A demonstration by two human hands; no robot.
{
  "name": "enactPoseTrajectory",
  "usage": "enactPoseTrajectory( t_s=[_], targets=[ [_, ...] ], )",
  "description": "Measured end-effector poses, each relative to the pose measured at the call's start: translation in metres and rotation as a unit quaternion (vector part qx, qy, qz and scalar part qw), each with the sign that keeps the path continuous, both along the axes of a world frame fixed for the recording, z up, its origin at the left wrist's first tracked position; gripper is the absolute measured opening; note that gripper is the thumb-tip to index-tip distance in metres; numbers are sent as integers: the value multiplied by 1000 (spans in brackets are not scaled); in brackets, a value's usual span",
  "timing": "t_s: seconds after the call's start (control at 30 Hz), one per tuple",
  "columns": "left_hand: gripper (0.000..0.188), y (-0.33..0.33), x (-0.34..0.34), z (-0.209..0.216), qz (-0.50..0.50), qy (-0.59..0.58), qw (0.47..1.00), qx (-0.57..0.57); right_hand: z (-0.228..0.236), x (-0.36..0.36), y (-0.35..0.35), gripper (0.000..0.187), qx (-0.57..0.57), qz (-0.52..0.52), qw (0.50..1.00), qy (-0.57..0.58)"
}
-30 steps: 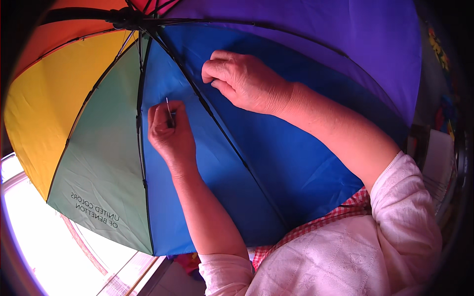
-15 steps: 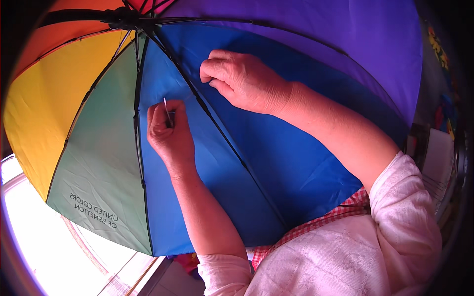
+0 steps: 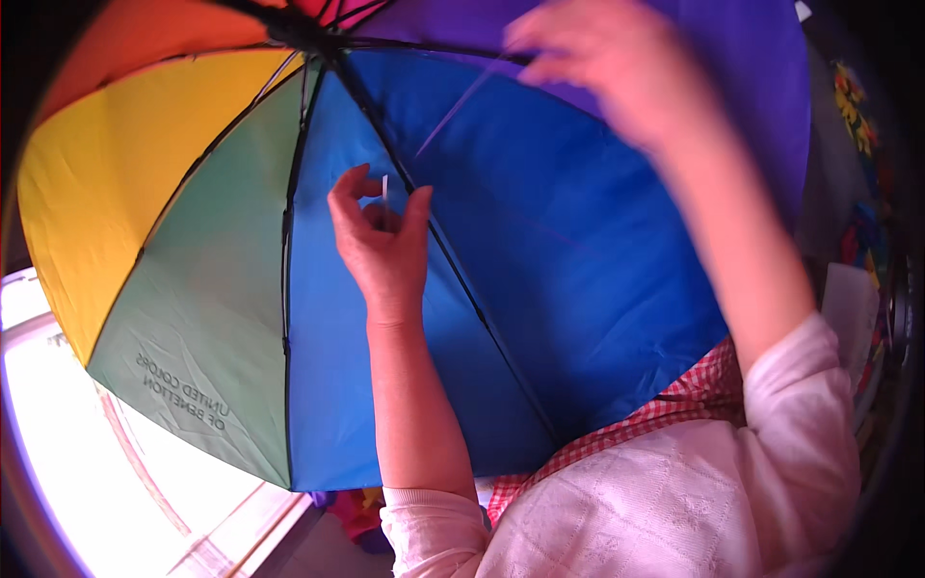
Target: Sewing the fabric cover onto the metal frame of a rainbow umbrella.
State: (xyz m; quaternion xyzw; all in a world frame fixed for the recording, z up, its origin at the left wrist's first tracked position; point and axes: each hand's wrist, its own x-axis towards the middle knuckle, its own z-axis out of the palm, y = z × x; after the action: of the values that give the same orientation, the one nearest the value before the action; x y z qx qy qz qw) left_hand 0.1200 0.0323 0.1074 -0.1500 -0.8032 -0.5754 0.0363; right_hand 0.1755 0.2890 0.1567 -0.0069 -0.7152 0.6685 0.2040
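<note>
Both hands (image 3: 387,255) (image 3: 617,72) are raised before an open multicoloured umbrella (image 3: 597,260).

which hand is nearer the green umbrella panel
Left: the left hand is right of the green umbrella panel, over the lighter blue panel; the right hand is farther right, over the purple panel.

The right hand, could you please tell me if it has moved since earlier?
Yes: the right hand has moved up and rightward, from in front of the dark blue umbrella panel to in front of the purple panel.
</note>
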Motion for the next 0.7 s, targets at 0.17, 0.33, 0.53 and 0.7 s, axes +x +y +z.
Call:
enactPoseTrajectory(
  t_s=[0.17, 0.33, 0.53, 0.7],
  targets=[
    [45, 19, -1, 12, -15, 32, 999, -20, 85, 150, 218, 16, -371, 83, 924, 34],
    [30, 1, 1, 5, -16, -11, 1000, 21, 25, 57, 15, 9, 101, -97, 977, -161],
    [19, 2, -5, -4, -6, 23, 1000, 10, -29, -18, -75, 7, 399, -77, 912, 51],
    [10, 4, -9, -3, 9, 45, 999, -2, -40, -25, -93, 11, 401, -109, 910, 18]
  ],
)
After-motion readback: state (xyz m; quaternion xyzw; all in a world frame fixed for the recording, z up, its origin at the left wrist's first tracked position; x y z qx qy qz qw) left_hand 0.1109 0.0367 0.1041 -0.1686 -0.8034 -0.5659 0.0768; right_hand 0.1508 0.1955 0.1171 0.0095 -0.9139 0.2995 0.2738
